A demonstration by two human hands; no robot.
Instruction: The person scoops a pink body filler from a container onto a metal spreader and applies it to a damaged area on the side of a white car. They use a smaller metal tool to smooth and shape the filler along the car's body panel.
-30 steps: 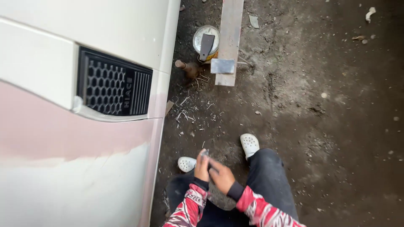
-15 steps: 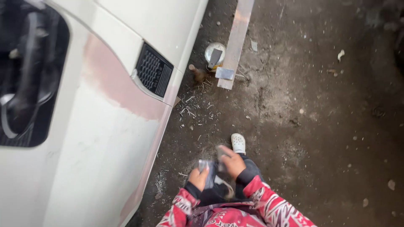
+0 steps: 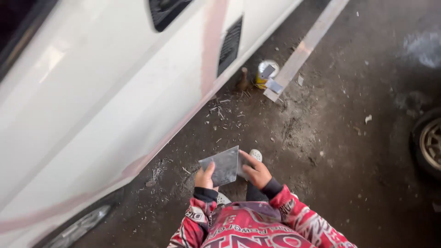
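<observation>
Both hands have lifted higher now: left hand and right hand each pinch an edge of the flat grey sanding sheet. It's held out chest-high over the dirty concrete floor, beside the white car body panel, which fills more of the view.

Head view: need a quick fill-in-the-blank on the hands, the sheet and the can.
1. Both hands, left hand and right hand, hold one flat grey ____.
2. The white car body lies on the person's ____ side.
3. The round can stands on the ____ beside a pale plank.
4. The sleeves are mostly ____ with white print.

Missing words: sheet; left; ground; red
</observation>
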